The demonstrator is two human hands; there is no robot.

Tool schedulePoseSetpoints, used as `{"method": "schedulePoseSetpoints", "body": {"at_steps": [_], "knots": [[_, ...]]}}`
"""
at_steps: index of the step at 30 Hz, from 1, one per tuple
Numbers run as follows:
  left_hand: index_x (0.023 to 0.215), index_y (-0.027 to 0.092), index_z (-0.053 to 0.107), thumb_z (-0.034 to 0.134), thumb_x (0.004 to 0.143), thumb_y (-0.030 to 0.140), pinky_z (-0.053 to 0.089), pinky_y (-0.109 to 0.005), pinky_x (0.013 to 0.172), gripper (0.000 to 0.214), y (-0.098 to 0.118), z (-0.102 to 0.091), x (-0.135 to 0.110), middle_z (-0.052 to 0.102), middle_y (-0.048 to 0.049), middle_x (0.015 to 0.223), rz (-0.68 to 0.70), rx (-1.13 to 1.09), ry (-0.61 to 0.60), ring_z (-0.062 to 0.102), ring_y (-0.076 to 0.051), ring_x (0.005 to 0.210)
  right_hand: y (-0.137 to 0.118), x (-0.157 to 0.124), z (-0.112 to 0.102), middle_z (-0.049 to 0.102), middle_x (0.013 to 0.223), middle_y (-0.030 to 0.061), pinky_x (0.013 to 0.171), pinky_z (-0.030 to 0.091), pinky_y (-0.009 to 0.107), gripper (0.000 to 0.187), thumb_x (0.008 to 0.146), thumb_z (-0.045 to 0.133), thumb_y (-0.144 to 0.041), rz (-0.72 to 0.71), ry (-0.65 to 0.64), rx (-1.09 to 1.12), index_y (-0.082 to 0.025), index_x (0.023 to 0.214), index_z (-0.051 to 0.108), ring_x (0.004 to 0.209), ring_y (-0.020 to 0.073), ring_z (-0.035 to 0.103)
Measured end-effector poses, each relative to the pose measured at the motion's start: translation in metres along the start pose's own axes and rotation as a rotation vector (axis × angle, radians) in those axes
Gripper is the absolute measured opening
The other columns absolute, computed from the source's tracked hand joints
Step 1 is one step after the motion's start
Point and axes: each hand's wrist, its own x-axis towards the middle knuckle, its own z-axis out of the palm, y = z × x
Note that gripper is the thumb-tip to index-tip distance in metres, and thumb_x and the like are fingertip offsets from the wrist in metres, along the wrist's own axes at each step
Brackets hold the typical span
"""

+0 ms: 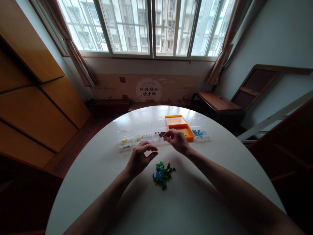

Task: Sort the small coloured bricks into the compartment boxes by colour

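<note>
Brown bits (161, 134) probably need gentle pinching: right fingers (168, 133) nearly meet, contents unclear; left fingers (151, 147) slightly parted, empty.

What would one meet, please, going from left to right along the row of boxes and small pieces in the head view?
Yellow pieces, pale yellow pieces, dark brown pieces, open orange box, blue pieces.

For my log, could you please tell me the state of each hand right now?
Left hand: open, holding nothing visible.
Right hand: nearly closed at the dark pieces; cannot tell whether holding one.
</note>
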Motion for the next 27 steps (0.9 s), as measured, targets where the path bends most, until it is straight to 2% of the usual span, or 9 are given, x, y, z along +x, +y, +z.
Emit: {"method": "schedulePoseSetpoints", "body": {"at_steps": [5, 8, 11, 16, 21, 24, 27], "knots": [[0.081, 0.019, 0.068, 0.066, 0.081, 0.020, 0.048, -0.030, 0.073, 0.003, 0.001, -0.001, 0.001, 0.064, -0.0034, 0.082, -0.013, 0.016, -0.013, 0.059, -0.016, 0.080, 0.007, 0.021, 0.002, 0.069, 0.078, 0.0045, 0.064, 0.045, 0.028, 0.015, 0.079, 0.062, -0.022, 0.066, 0.080, -0.026, -0.016, 0.090, 0.071, 0.061, 0.0131, 0.056], [0.083, 0.019, 0.068, 0.064, 0.082, 0.020, 0.048, -0.032, 0.077, 0.004, 0.002, -0.001, 0.001, 0.064, -0.0041, 0.085, -0.019, 0.018, -0.026, 0.059, -0.017, 0.084, 0.009, 0.016, 0.000, 0.069, 0.081, 0.0049, 0.065, 0.046, 0.028, 0.020, 0.081, 0.061, -0.025, 0.072, 0.084, 0.026, -0.016, 0.095, 0.070, 0.061, 0.0127, 0.056], [0.085, 0.019, 0.068, 0.062, 0.081, 0.015, 0.047, -0.033, 0.079, 0.009, 0.003, 0.001, 0.000, 0.064, -0.0041, 0.087, -0.012, 0.032, -0.088, 0.058, -0.018, 0.086, 0.009, -0.001, -0.006, 0.069, 0.082, 0.0047, 0.064, 0.046, 0.028, 0.017, 0.081, 0.061, -0.026, 0.041, 0.064, 0.027, -0.016, 0.093, 0.070, 0.061, 0.0120, 0.055], [0.081, 0.020, 0.066, 0.053, 0.072, 0.000, 0.045, -0.033, 0.083, 0.025, 0.004, 0.003, -0.003, 0.063, -0.0026, 0.088, 0.004, 0.036, -0.279, 0.055, -0.018, 0.089, 0.009, -0.034, -0.022, 0.064, 0.085, 0.0039, 0.062, 0.044, 0.025, 0.013, 0.080, 0.064, -0.023, -0.091, -0.187, 0.001, -0.017, 0.090, 0.069, 0.065, 0.0112, 0.053], [0.081, 0.020, 0.065, 0.055, 0.066, 0.000, 0.044, -0.033, 0.086, 0.027, 0.007, 0.001, -0.006, 0.061, -0.0024, 0.092, 0.023, 0.045, -0.441, 0.052, -0.019, 0.092, 0.002, -0.053, -0.039, 0.060, 0.084, 0.0017, 0.064, 0.043, 0.023, 0.016, 0.073, 0.069, -0.014, -0.152, -0.437, -0.043, -0.017, 0.089, 0.070, 0.069, 0.0109, 0.053], [0.078, 0.019, 0.064, 0.056, 0.066, 0.002, 0.043, -0.032, 0.084, 0.022, 0.007, 0.000, -0.006, 0.060, -0.0024, 0.091, 0.032, 0.073, -0.462, 0.051, -0.018, 0.088, -0.004, -0.058, -0.047, 0.058, 0.081, 0.0001, 0.060, 0.043, 0.021, 0.017, 0.072, 0.074, -0.023, -0.161, -0.621, -0.016, -0.017, 0.087, 0.069, 0.065, 0.0095, 0.053], [0.076, 0.019, 0.063, 0.055, 0.066, 0.003, 0.043, -0.031, 0.082, 0.021, 0.007, -0.001, -0.006, 0.059, -0.0024, 0.089, 0.025, 0.088, -0.450, 0.051, -0.018, 0.087, -0.008, -0.061, -0.050, 0.059, 0.083, 0.0006, 0.062, 0.044, 0.021, 0.016, 0.073, 0.074, -0.026, -0.191, -0.686, -0.025, -0.017, 0.085, 0.070, 0.067, 0.0098, 0.055]]}}
